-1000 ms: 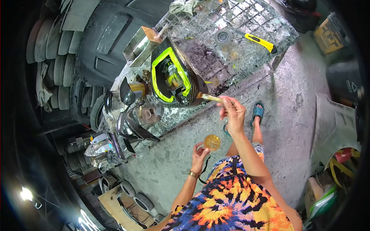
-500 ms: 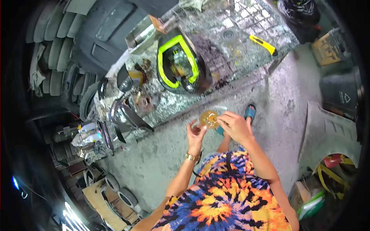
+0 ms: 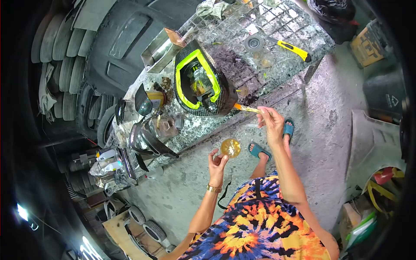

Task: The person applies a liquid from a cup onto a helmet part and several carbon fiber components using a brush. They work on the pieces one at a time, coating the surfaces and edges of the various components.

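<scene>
My left hand [image 3: 217, 165] pinches the rim of a small clear cup [image 3: 230, 147] with yellowish liquid in it, over the floor in front of the table. In my right hand [image 3: 271, 123] is a thin brush [image 3: 248, 108], held by its handle. Its orange end meets or nearly meets the lower right side of a black carbon-patterned shell [image 3: 227, 93]. Bright yellow-green edging [image 3: 214, 71] lines the opening of this shell, and a clear container shows inside. Whether the brush tip touches the shell is hard to tell.
On the cluttered table [image 3: 277, 69] lie a yellow utility knife [image 3: 292, 50], a metal box [image 3: 160, 51], a round grey lid [image 3: 254, 43] and glossy black curved parts [image 3: 149, 136]. Tyres and panels stand at the left. A cardboard box [image 3: 367, 45] and a dark bin [image 3: 383, 97] are at the right.
My right hand has moved away from the cup, up and to the right, and the brush now reaches the shell's side. My left hand with the cup sits slightly lower in view.
</scene>
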`<state>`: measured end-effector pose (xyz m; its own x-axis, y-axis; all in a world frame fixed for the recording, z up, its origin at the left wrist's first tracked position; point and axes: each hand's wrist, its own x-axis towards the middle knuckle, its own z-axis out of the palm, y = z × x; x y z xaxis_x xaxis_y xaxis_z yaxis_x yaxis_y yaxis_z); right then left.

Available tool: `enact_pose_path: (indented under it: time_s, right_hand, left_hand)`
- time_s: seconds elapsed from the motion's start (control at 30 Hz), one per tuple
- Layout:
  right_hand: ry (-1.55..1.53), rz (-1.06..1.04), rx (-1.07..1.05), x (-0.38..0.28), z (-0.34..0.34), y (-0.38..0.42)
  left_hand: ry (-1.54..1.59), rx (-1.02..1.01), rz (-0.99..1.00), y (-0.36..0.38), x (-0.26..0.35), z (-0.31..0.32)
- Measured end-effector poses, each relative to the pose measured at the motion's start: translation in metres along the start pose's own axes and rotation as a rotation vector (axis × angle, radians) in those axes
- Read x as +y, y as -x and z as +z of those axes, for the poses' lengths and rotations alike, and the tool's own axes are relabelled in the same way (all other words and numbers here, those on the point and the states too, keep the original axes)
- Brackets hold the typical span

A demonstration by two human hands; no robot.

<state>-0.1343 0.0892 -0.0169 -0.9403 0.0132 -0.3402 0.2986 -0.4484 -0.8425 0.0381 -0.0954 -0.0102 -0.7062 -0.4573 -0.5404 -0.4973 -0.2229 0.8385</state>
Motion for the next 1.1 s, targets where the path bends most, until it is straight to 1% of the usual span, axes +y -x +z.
enact_pose_path:
  time_s: [0.03, 0.1, 0.17, 0.23, 0.3, 0.37, 0.43, 0.5, 0.53, 0.57, 0.63, 0.7, 0.77, 0.83, 0.9, 0.93, 1.03, 1.07, 1.1]
  right_hand:
    - [-0.002, 0.000, 0.000, -0.003, -0.001, 0.004]
    - [-0.040, -0.067, 0.019, -0.017, 0.001, 0.014]
    - [-0.095, -0.068, -0.004, -0.021, 0.018, 0.019]
    - [-0.233, -0.057, -0.108, -0.011, 0.034, 0.021]
    - [-0.219, -0.030, -0.093, 0.017, 0.033, 0.021]
    - [-0.176, 0.034, 0.031, 0.039, 0.020, 0.027]
    - [-0.143, 0.060, 0.052, 0.034, 0.012, 0.036]
    - [-0.176, 0.027, 0.059, 0.024, 0.008, 0.042]
    - [-0.166, 0.015, 0.016, 0.014, 0.013, 0.044]
    - [-0.166, 0.012, 0.017, 0.014, 0.020, 0.043]
    - [-0.203, -0.008, -0.091, 0.015, 0.033, 0.038]
    - [-0.206, -0.001, -0.069, 0.032, 0.025, 0.032]
    - [-0.068, 0.019, 0.040, 0.040, 0.008, 0.031]
    - [-0.075, 0.014, 0.066, 0.020, 0.006, 0.033]
    - [-0.027, -0.105, -0.048, -0.008, 0.012, 0.034]
    - [-0.038, -0.101, -0.123, -0.017, 0.018, 0.031]
    - [0.035, -0.142, -0.102, -0.025, 0.023, 0.007]
    - [0.042, -0.148, -0.047, -0.031, 0.018, 0.003]
    - [0.042, -0.155, -0.056, -0.040, 0.015, 0.001]
  left_hand:
    - [-0.017, 0.005, -0.006, 0.002, -0.002, -0.003]
    - [0.018, 0.022, -0.035, 0.004, -0.006, -0.012]
    - [-0.028, -0.004, -0.033, 0.006, -0.011, -0.019]
    - [-0.032, 0.001, -0.040, 0.008, -0.013, -0.023]
    - [-0.036, 0.004, -0.043, 0.009, -0.012, -0.026]
    - [-0.057, 0.005, -0.034, 0.009, -0.013, -0.031]
    - [-0.061, 0.006, -0.029, 0.010, -0.014, -0.036]
    - [-0.063, 0.005, -0.023, 0.008, -0.015, -0.040]
    - [-0.054, 0.003, -0.029, 0.008, -0.015, -0.042]
    - [-0.046, 0.000, -0.035, 0.008, -0.017, -0.043]
    - [-0.052, 0.001, -0.037, 0.008, -0.017, -0.043]
    - [-0.053, 0.002, -0.031, 0.007, -0.015, -0.044]
    - [-0.053, 0.010, -0.031, 0.009, -0.014, -0.045]
    - [-0.044, 0.006, -0.028, 0.011, -0.015, -0.046]
    - [-0.036, -0.004, -0.029, 0.010, -0.015, -0.044]
    - [-0.050, -0.004, -0.039, 0.011, -0.014, -0.042]
    - [-0.062, -0.011, -0.044, 0.013, -0.013, -0.039]
    - [-0.060, -0.014, -0.038, 0.013, -0.012, -0.039]
    - [-0.053, -0.012, -0.029, 0.011, -0.011, -0.037]
